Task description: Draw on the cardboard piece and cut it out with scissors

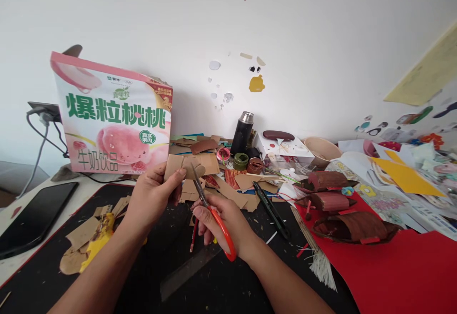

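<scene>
My left hand (157, 188) pinches a small piece of brown cardboard (173, 164) between thumb and fingers, holding it up above the black mat. In my right hand (221, 223) is a pair of scissors (225, 235) with orange-red handles. The blades point up and away from me, and their tips meet the cardboard's right part, where a rounded flap shows. Whether the blades are fully closed I cannot tell. Behind the hands lies a heap of cardboard scraps (228, 190). A pencil (194, 235) lies partly hidden beside my right hand.
A pink drink carton (117, 119) stands back left, a phone (35, 216) before it. A black utility knife (272, 209) lies right of my hands. Paint jars (241, 161) and a black thermos (243, 133) stand behind. Brown model boats (357, 227) sit on red paper (410, 271).
</scene>
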Motion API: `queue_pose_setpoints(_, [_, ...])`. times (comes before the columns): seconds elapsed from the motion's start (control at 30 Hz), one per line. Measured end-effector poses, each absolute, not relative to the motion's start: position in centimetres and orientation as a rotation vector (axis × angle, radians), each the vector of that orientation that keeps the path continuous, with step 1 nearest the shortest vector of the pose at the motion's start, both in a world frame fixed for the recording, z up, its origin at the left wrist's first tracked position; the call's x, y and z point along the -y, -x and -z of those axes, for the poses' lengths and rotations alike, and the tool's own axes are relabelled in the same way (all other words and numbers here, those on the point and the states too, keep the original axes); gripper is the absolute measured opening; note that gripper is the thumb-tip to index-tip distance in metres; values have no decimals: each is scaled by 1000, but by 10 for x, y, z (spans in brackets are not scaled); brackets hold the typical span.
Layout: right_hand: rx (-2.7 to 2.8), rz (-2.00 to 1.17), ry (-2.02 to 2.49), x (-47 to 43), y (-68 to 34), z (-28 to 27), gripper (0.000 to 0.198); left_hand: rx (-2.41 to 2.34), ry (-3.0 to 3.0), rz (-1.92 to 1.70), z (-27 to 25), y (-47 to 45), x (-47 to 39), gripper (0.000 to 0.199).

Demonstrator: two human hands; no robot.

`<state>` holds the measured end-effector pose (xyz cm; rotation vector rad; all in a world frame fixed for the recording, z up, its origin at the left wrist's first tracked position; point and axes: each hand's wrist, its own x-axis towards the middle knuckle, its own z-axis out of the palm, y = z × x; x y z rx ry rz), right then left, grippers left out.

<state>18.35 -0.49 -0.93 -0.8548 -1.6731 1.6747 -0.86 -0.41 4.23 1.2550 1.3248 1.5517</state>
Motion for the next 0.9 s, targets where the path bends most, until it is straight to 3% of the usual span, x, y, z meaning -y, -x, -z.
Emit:
queue_pose_setpoints(0.4, [1638,-1698,884,5,-184,7,60,-1333,-1268,-1480,-41,8,5,33])
queue_pose_setpoints(0.9, [1724,-1620,962,5,-188,1,48,-1344,-1260,-1500,-30,2,3,25])
